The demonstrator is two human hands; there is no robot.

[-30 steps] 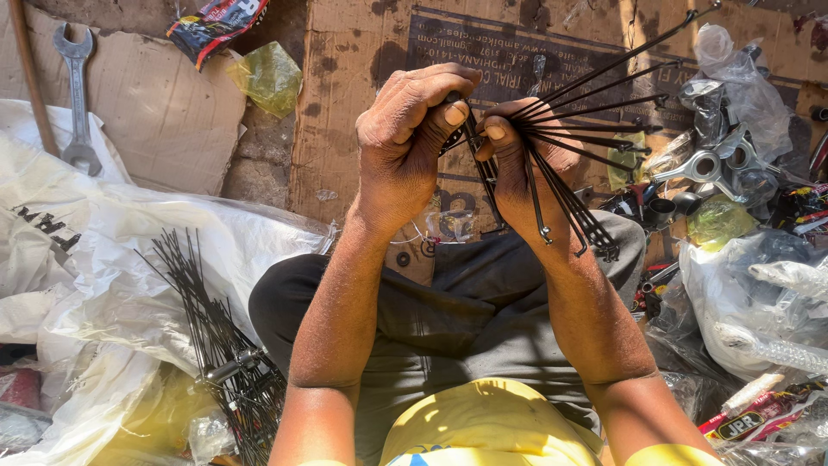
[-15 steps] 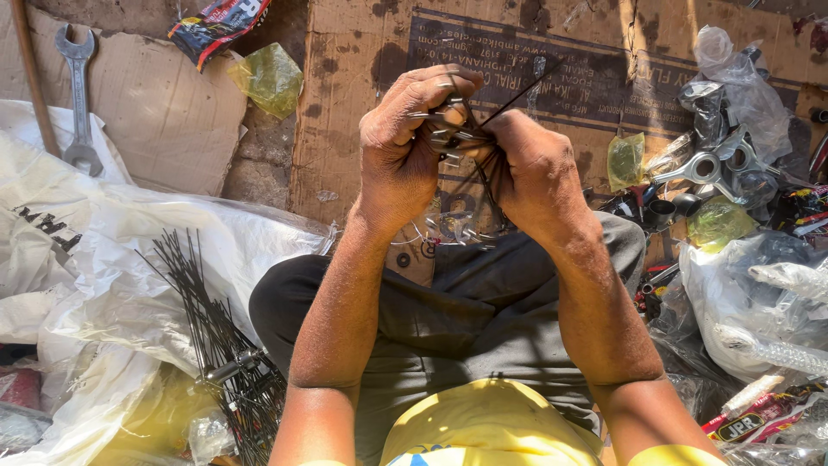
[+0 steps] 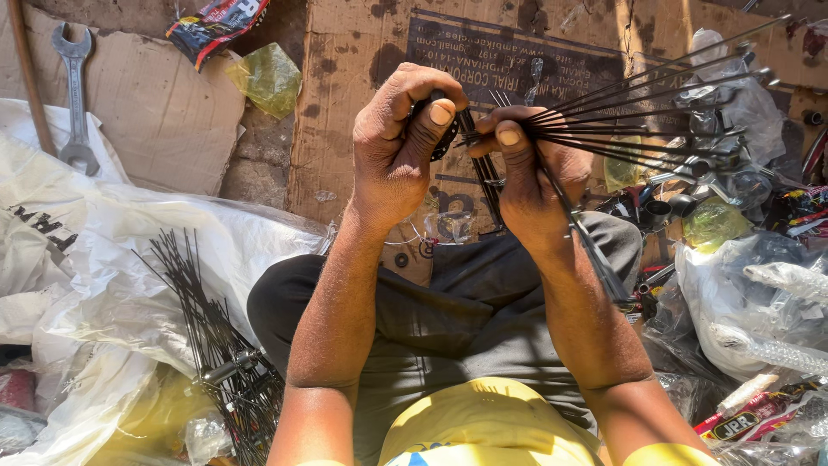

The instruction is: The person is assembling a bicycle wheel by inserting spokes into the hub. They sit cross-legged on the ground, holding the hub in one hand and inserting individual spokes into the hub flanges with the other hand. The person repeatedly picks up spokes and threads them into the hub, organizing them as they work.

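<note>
A spanner [image 3: 76, 95] lies on cardboard [image 3: 155, 103] at 10 o'clock, beside a white plastic sheet [image 3: 112, 276]. On that sheet, at 8 o'clock, sits a loose heap of spokes [image 3: 207, 336]. A green wrapper [image 3: 272, 78] lies at 11 o'clock.

At centre, the left hand [image 3: 401, 142] is curled shut around a small dark hub [image 3: 447, 129], thumb pressed on its rim. Just beside it, the right hand [image 3: 530, 177] is closed on a bundle of spokes [image 3: 655, 103] that fans out toward 2 o'clock; a few more hang down past the wrist toward 5 o'clock. Both hands are raised above the person's grey-trousered lap [image 3: 457, 319].

At 3 o'clock lie metal parts [image 3: 716, 173] and clear plastic bags [image 3: 759, 293].
</note>
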